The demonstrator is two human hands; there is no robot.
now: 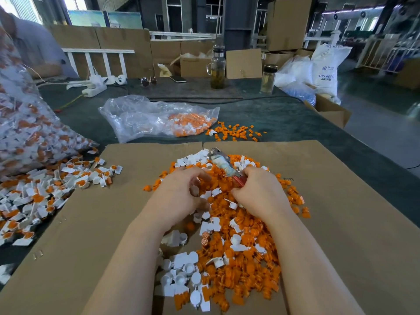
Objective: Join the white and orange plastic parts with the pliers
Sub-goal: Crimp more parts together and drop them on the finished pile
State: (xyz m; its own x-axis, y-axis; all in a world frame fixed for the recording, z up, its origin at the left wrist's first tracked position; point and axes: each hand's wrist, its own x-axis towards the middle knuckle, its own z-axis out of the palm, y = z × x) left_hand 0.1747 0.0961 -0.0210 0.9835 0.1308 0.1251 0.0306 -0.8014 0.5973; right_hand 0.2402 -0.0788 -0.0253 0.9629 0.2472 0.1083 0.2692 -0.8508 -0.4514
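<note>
**Pliers in right hand, left hand digging in parts: risk of a bad seat or a pinch**

Head view: Pliers [223,163] sit in the right hand [259,194], fingers curled round the red handles, taped body and metal nose pointing up and away over the heap. Can't tell whether the nose is open or closed; it's blurred. Left hand [179,196] has fingers curled down into the loose parts pile [227,246], prob. pinching a small piece, but what it has can't be made out. White parts [181,278] and orange parts [245,269] lie mixed on the cardboard sheet [91,223], right under both hands and forearms. Joined pieces [45,196] are heaped off to the left, beside a big clear bag [27,123] of the same.

What could go wrong, judged from this:
- Both hands are close together w/ the pliers nose just beyond the left fingers. A squeeze w/o looking could nip a fingertip.
- Orange piece set crooked in the white cup would likely jam or crack under pressure.
- Parts are small and slick-looking, so one may pop out of the nose and fly off the sheet.
- Forearms rest in the pile; a sweep could push loose parts into the joined heap and mix them.

Only one view given.
</note>
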